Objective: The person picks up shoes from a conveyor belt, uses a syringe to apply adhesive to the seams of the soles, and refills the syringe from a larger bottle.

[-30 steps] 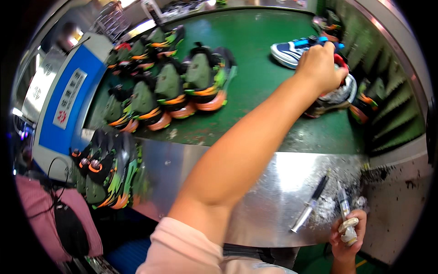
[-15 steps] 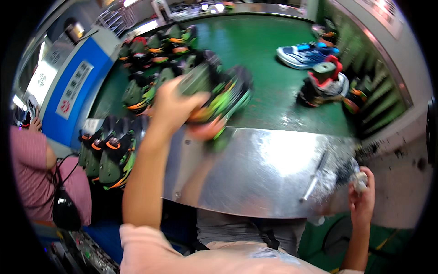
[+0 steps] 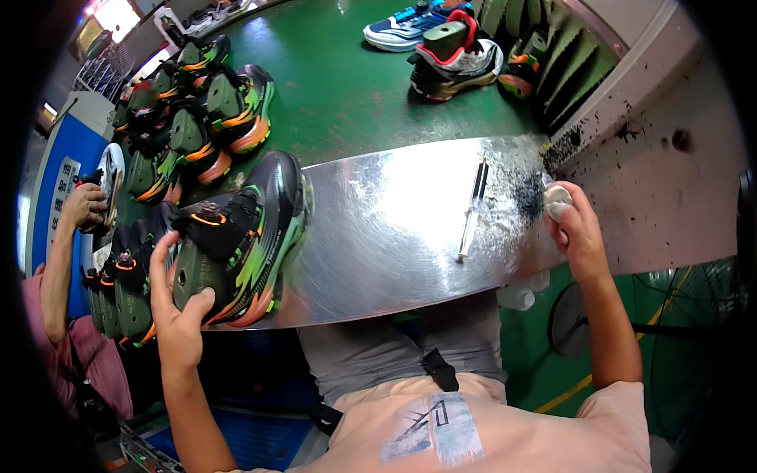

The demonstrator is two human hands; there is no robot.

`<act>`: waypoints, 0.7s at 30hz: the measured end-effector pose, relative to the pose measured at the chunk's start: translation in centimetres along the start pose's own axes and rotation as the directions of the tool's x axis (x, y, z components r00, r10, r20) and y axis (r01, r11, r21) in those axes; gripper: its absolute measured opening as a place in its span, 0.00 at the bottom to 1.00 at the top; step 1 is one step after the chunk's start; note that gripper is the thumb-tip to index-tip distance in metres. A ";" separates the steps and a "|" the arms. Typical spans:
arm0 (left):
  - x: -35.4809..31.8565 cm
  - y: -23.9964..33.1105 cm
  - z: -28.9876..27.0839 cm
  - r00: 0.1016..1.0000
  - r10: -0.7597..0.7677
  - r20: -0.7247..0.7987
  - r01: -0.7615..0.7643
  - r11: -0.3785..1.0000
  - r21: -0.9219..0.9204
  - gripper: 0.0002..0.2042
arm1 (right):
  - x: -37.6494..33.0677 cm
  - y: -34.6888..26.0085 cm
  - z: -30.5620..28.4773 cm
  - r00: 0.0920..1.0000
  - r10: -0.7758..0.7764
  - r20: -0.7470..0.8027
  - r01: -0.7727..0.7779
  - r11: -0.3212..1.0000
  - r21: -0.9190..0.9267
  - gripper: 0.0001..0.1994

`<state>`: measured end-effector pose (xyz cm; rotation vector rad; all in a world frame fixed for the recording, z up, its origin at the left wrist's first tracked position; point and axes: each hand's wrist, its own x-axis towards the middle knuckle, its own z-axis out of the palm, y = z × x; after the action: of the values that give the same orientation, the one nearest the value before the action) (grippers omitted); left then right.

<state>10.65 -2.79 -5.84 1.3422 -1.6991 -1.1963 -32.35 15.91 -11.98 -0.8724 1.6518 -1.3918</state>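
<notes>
My left hand point(image 3: 180, 319) grips the green shoe last at the heel of a black, green and orange running shoe point(image 3: 272, 225). Thumb and fingers lie on either side of the last. The shoe sits at the left end of the metal plate point(image 3: 371, 268), toe pointing away from me; whether it bears fully on the plate I cannot tell. At the plate's right end, my right hand point(image 3: 582, 236) is closed around a pale, rounded lump point(image 3: 558, 201). A slim black-and-silver pen-like tool point(image 3: 474, 209) lies on the plate left of that hand, beside dark smudges.
Several similar shoes on lasts point(image 3: 189, 130) stand on the green table point(image 3: 331, 94), and more point(image 3: 130, 276) line its left edge. A blue-white shoe point(image 3: 402, 31), a red-collared shoe point(image 3: 453, 63) and a wall with bristle-like strips are far right. A co-worker's hand point(image 3: 85, 206) holds a white shoe point(image 3: 110, 173).
My left hand has brought the shoe leftward and nearer, from over the green table's edge to the plate's left end. The view has turned. My right hand still holds the lump.
</notes>
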 end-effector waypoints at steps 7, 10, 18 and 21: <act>0.4 4.2 -0.3 0.871 0.375 0.316 -0.490 0.636 0.596 0.57 | -0.1 0.4 1.2 0.998 0.021 -0.059 -0.018 0.999 0.049 0.18; 5.9 4.7 3.5 0.557 0.351 0.752 -0.811 0.426 0.402 0.39 | 0.8 1.3 2.3 0.976 0.117 -0.184 -0.120 0.993 -0.002 0.20; -3.3 -1.8 3.4 0.510 0.788 0.345 -0.839 0.368 0.400 0.07 | -0.5 -1.0 3.3 0.988 -0.088 -0.126 0.061 0.977 -0.204 0.26; -6.0 -2.5 3.0 0.601 0.736 0.311 -0.778 0.450 0.440 0.07 | 1.0 -7.6 12.5 0.920 -0.183 0.347 0.089 0.959 0.270 0.36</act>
<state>10.44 3.62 -8.99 0.5832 -2.4218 -0.2148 -21.58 8.24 -5.66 -1.0431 1.1216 -1.3920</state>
